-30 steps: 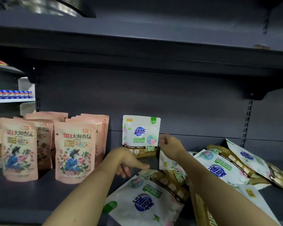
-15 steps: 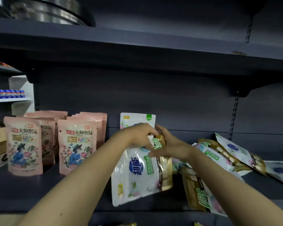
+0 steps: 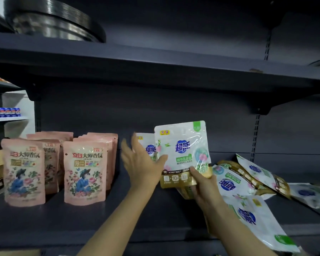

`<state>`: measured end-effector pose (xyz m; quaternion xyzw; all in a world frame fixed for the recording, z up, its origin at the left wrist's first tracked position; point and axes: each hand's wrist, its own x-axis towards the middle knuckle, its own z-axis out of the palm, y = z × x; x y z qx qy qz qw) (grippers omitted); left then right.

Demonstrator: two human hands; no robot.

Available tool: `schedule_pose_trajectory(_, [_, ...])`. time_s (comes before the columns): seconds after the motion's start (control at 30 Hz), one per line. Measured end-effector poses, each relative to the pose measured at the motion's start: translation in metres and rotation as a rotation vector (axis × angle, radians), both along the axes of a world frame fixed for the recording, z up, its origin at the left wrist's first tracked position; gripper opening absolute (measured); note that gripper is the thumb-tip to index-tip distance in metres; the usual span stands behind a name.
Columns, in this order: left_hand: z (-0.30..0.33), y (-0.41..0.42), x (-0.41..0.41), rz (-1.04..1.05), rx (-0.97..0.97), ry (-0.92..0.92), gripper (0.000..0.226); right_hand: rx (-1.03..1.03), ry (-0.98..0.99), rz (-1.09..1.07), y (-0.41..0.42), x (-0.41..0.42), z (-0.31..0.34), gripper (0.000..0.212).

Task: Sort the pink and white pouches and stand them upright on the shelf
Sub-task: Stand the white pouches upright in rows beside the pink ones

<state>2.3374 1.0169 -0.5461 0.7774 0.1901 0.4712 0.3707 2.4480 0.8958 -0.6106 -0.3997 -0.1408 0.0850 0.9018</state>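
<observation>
- The shelf (image 3: 155,215) carries pink pouches (image 3: 84,172) standing upright toward its left end, and white pouches (image 3: 248,182) lying in a loose heap toward its right end.
- The right hand (image 3: 201,187) pinches a white pouch (image 3: 183,152) by its gold bottom band, upright, long axis vertical, print facing forward.
- Another white pouch (image 3: 148,148) stands behind it.
- The left hand (image 3: 142,163) is spread, fingers straight, beside the held pouch.
</observation>
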Motion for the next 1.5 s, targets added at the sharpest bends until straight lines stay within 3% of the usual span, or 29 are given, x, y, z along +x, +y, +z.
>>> schedule_pose_trajectory(0.1, [-0.017, 0.014, 0.015, -0.383, -0.321, 0.043, 0.107, 0.036, 0.033, 0.052, 0.006, -0.001, -0.006, 0.056])
schedule_pose_trajectory(0.23, [-0.029, 0.01, 0.021, -0.547, -0.423, 0.143, 0.078, 0.003, 0.022, 0.097, 0.012, -0.006, -0.005, 0.052])
schedule_pose_trajectory(0.37, [-0.032, 0.009, 0.021, -0.679, -0.509, 0.073, 0.049, 0.032, 0.025, 0.124, 0.018, -0.005, -0.006, 0.064])
schedule_pose_trajectory(0.53, [-0.035, 0.02, 0.026, -0.598, -0.404, 0.001, 0.047, -0.181, -0.028, 0.089, 0.02, -0.005, -0.003, 0.065])
schedule_pose_trajectory(0.63, [-0.038, 0.029, 0.029, -0.502, -0.202, 0.031, 0.059, -0.473, -0.076, -0.081, 0.027, -0.004, 0.0, 0.093])
schedule_pose_trajectory(0.7, [-0.041, 0.034, 0.032, -0.468, -0.151, 0.036, 0.065, -0.59, -0.148, -0.132, 0.035, 0.01, -0.01, 0.084])
schedule_pose_trajectory(0.9, [-0.049, 0.044, 0.042, -0.331, -0.209, 0.021, 0.063, -0.897, -0.303, -0.237, 0.051, -0.006, 0.002, 0.076])
schedule_pose_trajectory(1.0, [-0.054, 0.049, 0.048, -0.254, -0.219, 0.053, 0.06, -1.037, -0.369, -0.238, 0.063, -0.004, -0.002, 0.09])
schedule_pose_trajectory(1.2, [-0.06, 0.071, 0.067, -0.112, -0.165, 0.23, 0.071, -1.056, -0.44, -0.201, 0.089, 0.0, 0.001, 0.098])
schedule_pose_trajectory(1.37, [-0.072, 0.083, 0.071, -0.127, -0.23, 0.341, 0.071, -1.095, -0.45, -0.207, 0.097, 0.014, -0.009, 0.094])
schedule_pose_trajectory(1.5, [-0.08, 0.089, 0.08, -0.155, -0.247, 0.327, 0.072, -1.108, -0.44, -0.225, 0.103, 0.023, -0.015, 0.097])
